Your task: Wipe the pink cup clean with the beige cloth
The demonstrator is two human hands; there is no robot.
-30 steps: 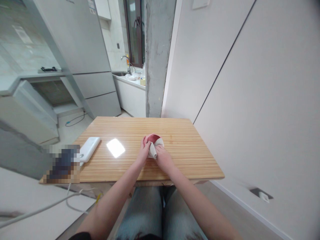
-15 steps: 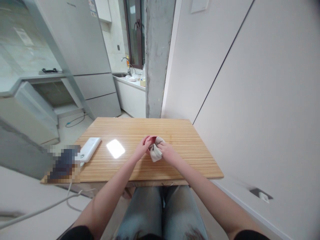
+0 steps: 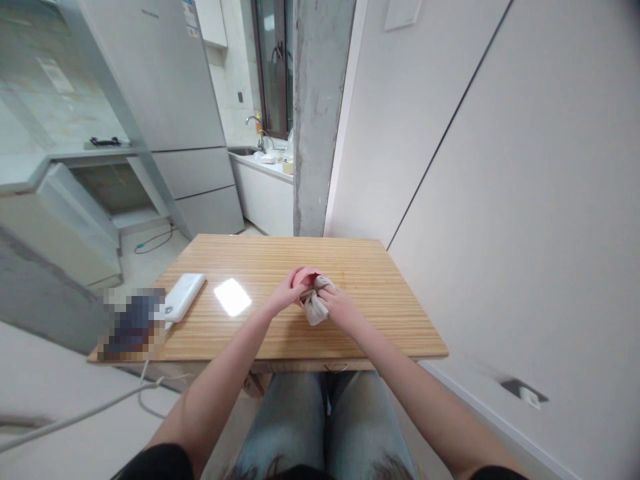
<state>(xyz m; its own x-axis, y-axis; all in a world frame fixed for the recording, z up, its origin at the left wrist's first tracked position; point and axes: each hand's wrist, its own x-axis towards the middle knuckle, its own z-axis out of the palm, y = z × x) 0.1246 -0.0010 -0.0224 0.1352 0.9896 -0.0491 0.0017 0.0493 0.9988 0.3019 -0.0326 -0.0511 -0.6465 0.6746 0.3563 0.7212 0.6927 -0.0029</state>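
Note:
Above the middle of the wooden table (image 3: 260,257), my left hand (image 3: 285,293) grips a small pink bowl (image 3: 303,275) by its side. The bowl is tilted, and part of its dark hollow faces me. A pale grey cloth (image 3: 315,312) is bunched in my right hand (image 3: 337,303), with one part pressed into the bowl's opening and a loose end hanging below. The fingers of my right hand are partly hidden by the cloth. Both hands are close together, almost touching.
A white box-like device (image 3: 185,297) lies on the table's left side, beside a blurred-out dark object (image 3: 133,323). A white cable (image 3: 75,420) runs off the left edge. Beyond the table stand a fridge (image 3: 145,80) and a concrete pillar (image 3: 320,120); a white wall (image 3: 500,200) borders the right.
The pink bowl has turned a little in my left hand, showing more of its outside. My right hand and the cloth have shifted slightly to the right.

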